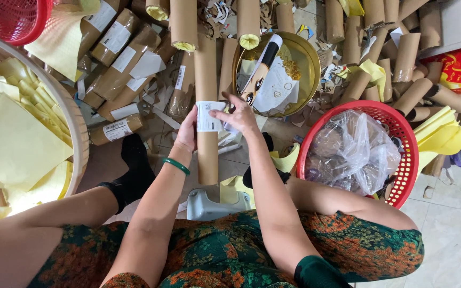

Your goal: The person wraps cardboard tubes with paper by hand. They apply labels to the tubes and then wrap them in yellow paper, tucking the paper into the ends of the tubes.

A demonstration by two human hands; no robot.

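Note:
A long brown cardboard tube [207, 154] stands nearly upright between my knees. A white printed label [207, 116] lies on its middle. My left hand [187, 130] grips the tube at the label's left edge; a green bangle [176, 166] circles that wrist. My right hand [239, 114] presses the label's right edge with its fingertips. A grey device [209, 205] sits on the floor at the tube's lower end.
Several labelled brown tubes [118, 64] lie on the floor at the back left, bare tubes [401, 64] at the back right. A gold round tin [284, 69] holds papers. A red basket [396, 133] with clear plastic sits right. A woven basket [81, 133] of yellow sheets sits left.

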